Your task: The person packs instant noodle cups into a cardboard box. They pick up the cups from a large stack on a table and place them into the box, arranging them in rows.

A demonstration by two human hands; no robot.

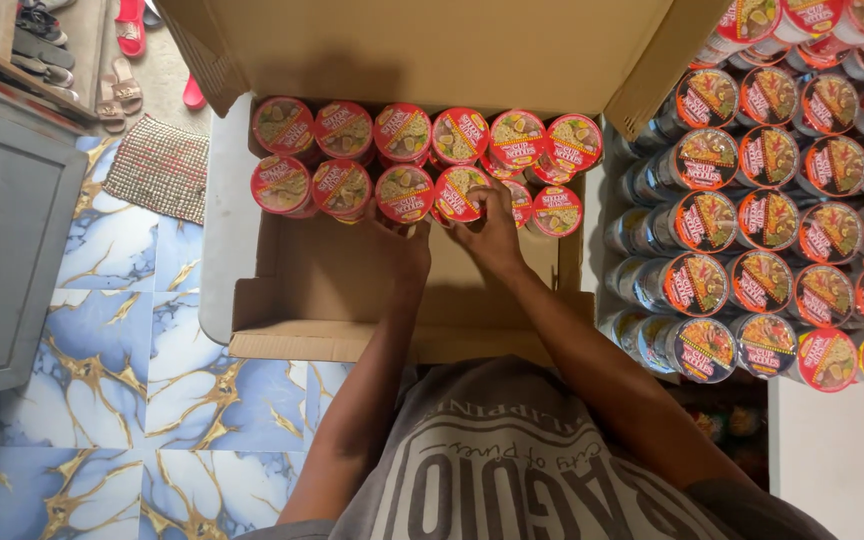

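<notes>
While reaching into the open cardboard box [292, 290] at frame centre, left hand [399, 245] cupped against a red-lidded noodle cup [404, 193] in the front row, grip not clear. Right hand [492, 230] fingers curled over the neighbouring cup [460, 192]. Stacked cups [762, 220] along the right; sandals [117, 90] upper left.

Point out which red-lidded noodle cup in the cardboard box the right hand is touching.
The right hand rests on the front-row red-lidded noodle cup, fourth from the left; the neighbouring cups stand untouched by it.
</notes>
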